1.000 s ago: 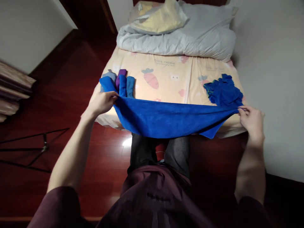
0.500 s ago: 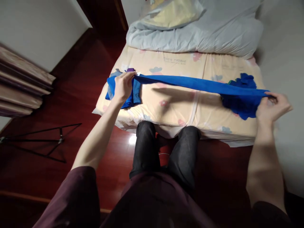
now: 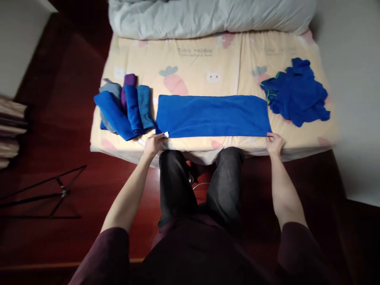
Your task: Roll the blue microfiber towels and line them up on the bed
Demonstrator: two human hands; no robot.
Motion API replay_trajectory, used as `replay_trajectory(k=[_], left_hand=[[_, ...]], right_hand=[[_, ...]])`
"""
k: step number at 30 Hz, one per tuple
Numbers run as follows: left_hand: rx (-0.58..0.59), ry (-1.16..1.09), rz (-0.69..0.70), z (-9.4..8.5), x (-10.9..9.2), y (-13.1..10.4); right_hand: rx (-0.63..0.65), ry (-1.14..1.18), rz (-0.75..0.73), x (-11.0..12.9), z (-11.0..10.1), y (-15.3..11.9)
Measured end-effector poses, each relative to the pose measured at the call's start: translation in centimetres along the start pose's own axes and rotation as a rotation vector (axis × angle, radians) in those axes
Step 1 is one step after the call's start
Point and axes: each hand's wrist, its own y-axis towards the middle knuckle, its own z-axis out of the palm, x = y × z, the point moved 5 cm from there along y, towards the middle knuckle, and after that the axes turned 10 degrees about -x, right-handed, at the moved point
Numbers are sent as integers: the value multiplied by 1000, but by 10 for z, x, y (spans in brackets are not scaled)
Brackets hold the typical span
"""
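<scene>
A blue towel (image 3: pixel 212 116) lies flat on the bed as a long rectangle, its near edge toward me. My left hand (image 3: pixel 153 144) pinches its near left corner, beside a small white tag (image 3: pixel 166 134). At the near right corner, my right hand (image 3: pixel 274 143) has its fingers closed on the cloth. Left of the towel lie several rolled towels: a bright blue roll (image 3: pixel 114 115), a teal roll (image 3: pixel 145 107), a purple roll (image 3: pixel 130 80) and a grey one (image 3: pixel 110 88). To the right sits a crumpled heap of blue towels (image 3: pixel 299 93) with some green edging.
The bed (image 3: pixel 196 59) has a cream sheet with carrot prints. A pale grey quilt (image 3: pixel 208 18) is bunched across its far side. On the red floor at left stand black tripod legs (image 3: pixel 56 194), near a striped curtain (image 3: pixel 12 130). A wall (image 3: pixel 353 99) borders the right side.
The towel was held stretched in the air between both hands; now it lies spread on the bed. Both hands have come down toward me, the right one also inward. The view has tilted lower.
</scene>
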Motion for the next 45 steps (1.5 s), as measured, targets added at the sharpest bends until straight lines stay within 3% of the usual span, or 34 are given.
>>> replay_trajectory(k=[3,8,14,21,28,31,34,36,39,42,45], left_hand=[[-65,27,45,-6,5,-1],[-207,131,92,-17,4,-8],[32,139,158,-4,7,-24],[28,156,153,-8,15,-24],[67,249,128,-19,10,-18],[144,296,87,-24,17,-12],[272,335,89,-26,14,-3],[194,332,134,-30,-6,7],[-87,244,239,-33,-59,25],[-213,139,298,-8,-108,37],[-157,94,277,42,-128,33]], right_hand=[[-75,11,134,-22,2,-2],[-132,39,183,-43,-1,2],[-119,-58,113,-51,-19,-13],[10,-151,-55,-44,-30,-36],[178,-364,-2,-21,-23,-30],[231,-457,-31,8,-18,-25],[232,-403,-145,61,-4,-25],[225,-284,-232,110,17,-31],[264,-95,-350,193,65,-55],[346,57,-468,266,127,-94],[435,146,-586,302,183,-135]])
